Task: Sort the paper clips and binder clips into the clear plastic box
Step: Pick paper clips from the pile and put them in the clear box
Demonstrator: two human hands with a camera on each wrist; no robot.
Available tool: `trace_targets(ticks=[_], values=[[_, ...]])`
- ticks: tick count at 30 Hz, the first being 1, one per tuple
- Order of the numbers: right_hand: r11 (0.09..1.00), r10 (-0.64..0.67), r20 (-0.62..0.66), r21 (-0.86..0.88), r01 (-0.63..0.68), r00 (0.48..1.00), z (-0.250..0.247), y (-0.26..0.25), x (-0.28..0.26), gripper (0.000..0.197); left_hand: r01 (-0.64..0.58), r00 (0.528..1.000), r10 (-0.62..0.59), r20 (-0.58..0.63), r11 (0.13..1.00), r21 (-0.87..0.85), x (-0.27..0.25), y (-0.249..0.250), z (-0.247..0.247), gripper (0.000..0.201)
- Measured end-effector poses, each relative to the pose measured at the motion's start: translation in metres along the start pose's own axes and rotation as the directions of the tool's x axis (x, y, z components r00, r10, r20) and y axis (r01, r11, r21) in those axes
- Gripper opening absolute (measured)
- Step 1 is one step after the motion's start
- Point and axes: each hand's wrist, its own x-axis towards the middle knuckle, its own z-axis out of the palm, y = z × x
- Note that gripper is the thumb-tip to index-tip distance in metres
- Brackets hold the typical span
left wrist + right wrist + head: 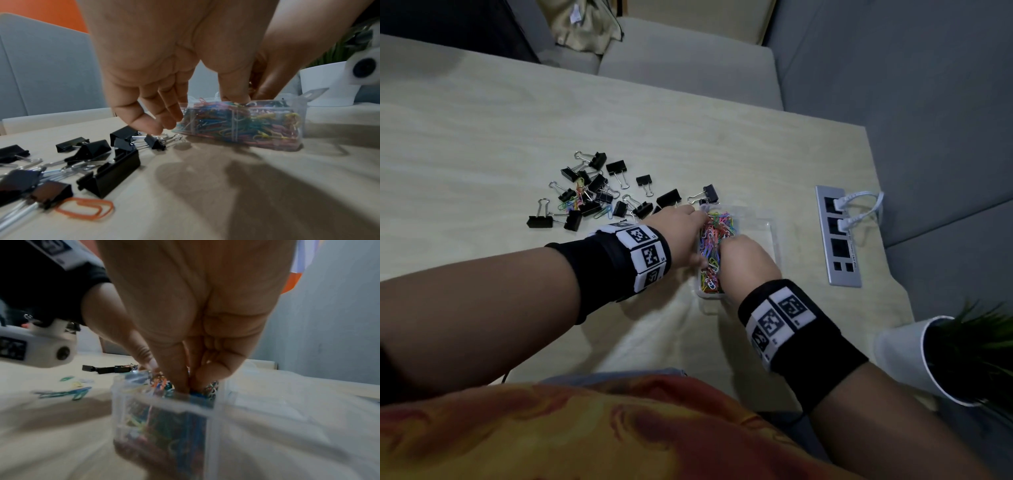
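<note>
The clear plastic box [770, 240] lies on the table, its left compartment heaped with coloured paper clips [717, 226]. My left hand [697, 219] is at the box's far left end; in the left wrist view its thumb [235, 95] rests on the clips while its fairly straight fingers [152, 123] hang beside the box [296, 116]. My right hand [726, 245] reaches in from the near side, its bunched fingertips [179, 379] dug into the heap and pinching clips. Black binder clips [599, 192] lie scattered to the left, with loose paper clips [570, 205] among them.
A metal socket panel [839, 236] with white plugs is set into the table right of the box. A white plant pot [914, 359] stands at the near right corner. A grey sofa [688, 68] lies beyond the table. An orange paper clip [86, 209] lies near the binder clips.
</note>
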Motion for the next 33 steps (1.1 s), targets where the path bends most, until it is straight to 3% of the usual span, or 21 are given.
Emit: trace_targets(ticks=[5,7,9,12,15,19,24,28,31,33], values=[[0.99,0.101,-0.028,0.103,-0.097,0.995,-0.02,-0.003,0.002,0.021,0.01,0.999,-0.011,-0.044,1.0,-0.018,-0.011,-0.014,-0.002,0.074],[0.989,0.04,-0.024,0.144,-0.036,0.999,-0.023,-0.015,-0.003,0.019,0.065,0.996,-0.067,-0.064,0.997,-0.037,-0.019,-0.034,-0.007,0.063],[0.984,-0.071,0.067,0.17,0.059,0.995,-0.018,-0.035,-0.009,0.019,0.145,0.985,-0.144,-0.099,0.99,-0.001,-0.027,-0.06,-0.013,0.053],[0.972,-0.2,0.21,0.165,0.167,0.957,0.001,-0.065,-0.012,0.031,0.34,0.927,-0.33,-0.178,0.94,0.026,-0.044,-0.099,-0.021,0.044],[0.977,-0.203,0.245,0.117,0.179,0.948,0.022,-0.084,-0.007,0.048,0.461,0.879,-0.45,-0.161,0.886,0.043,-0.06,-0.13,-0.021,0.049],[0.968,-0.234,0.166,0.129,0.214,0.958,0.042,-0.105,-0.001,0.061,0.46,0.886,-0.457,-0.077,0.887,0.03,-0.071,-0.156,-0.016,0.052],[0.909,-0.416,0.059,0.059,0.413,0.907,0.051,-0.124,0.01,0.036,0.445,0.892,-0.443,-0.089,0.896,0.003,-0.076,-0.16,-0.013,0.045],[0.893,-0.45,0.059,0.024,0.449,0.891,0.054,-0.122,0.02,0.028,0.374,0.909,-0.384,-0.163,0.923,-0.088,-0.081,-0.158,-0.013,0.031],[0.913,-0.403,0.051,0.091,0.397,0.914,0.05,-0.125,0.024,0.023,0.287,0.954,-0.296,-0.049,0.947,-0.143,-0.085,-0.149,-0.013,0.018],[0.93,-0.354,0.072,0.136,0.343,0.932,0.047,-0.128,0.026,0.019,0.282,0.959,-0.277,0.051,0.932,-0.227,-0.087,-0.143,-0.008,0.02]])
